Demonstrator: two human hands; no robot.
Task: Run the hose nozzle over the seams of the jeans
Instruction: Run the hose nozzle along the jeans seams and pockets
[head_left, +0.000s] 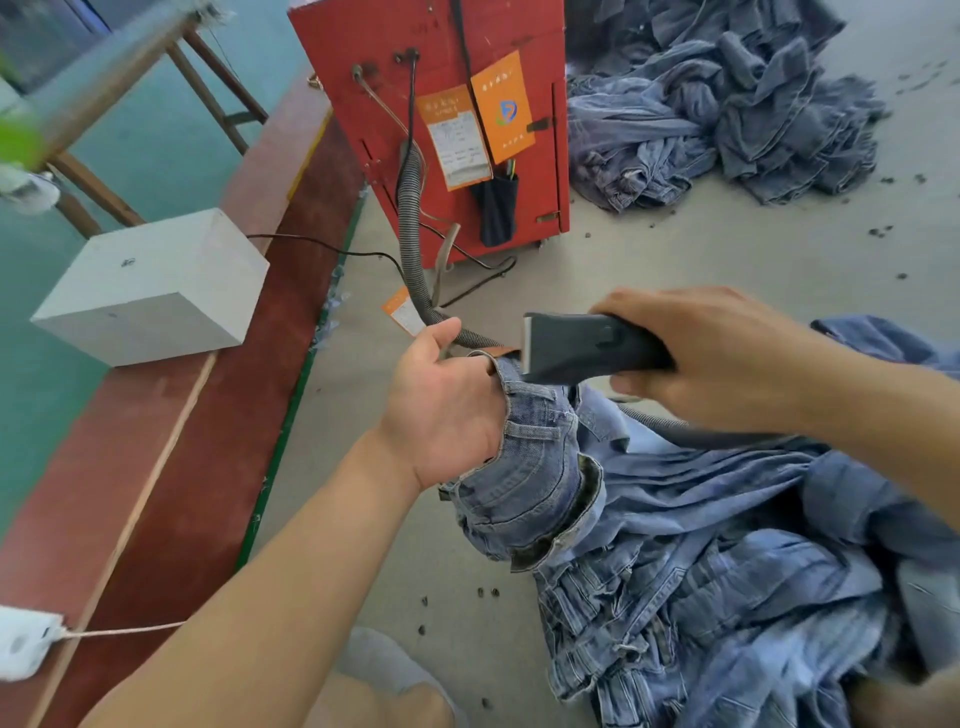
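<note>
My left hand (447, 400) grips the waistband of a pair of blue jeans (535, 467), holding it up with its fingers tucked inside the band. My right hand (727, 358) grips a dark grey hose nozzle (582, 345) with a flat metal-edged mouth. The mouth points left and sits right at the top edge of the waistband. A ribbed grey hose (410, 208) runs from the red machine down behind my left hand. The rest of the jeans hangs down onto a heap of denim.
A red machine cabinet (441, 104) with orange tags stands ahead on the grey table. Piles of jeans lie at the far right (727, 104) and near right (727, 571). A grey box (156, 291) sits on a red ledge at left. Dark lint bits dot the table.
</note>
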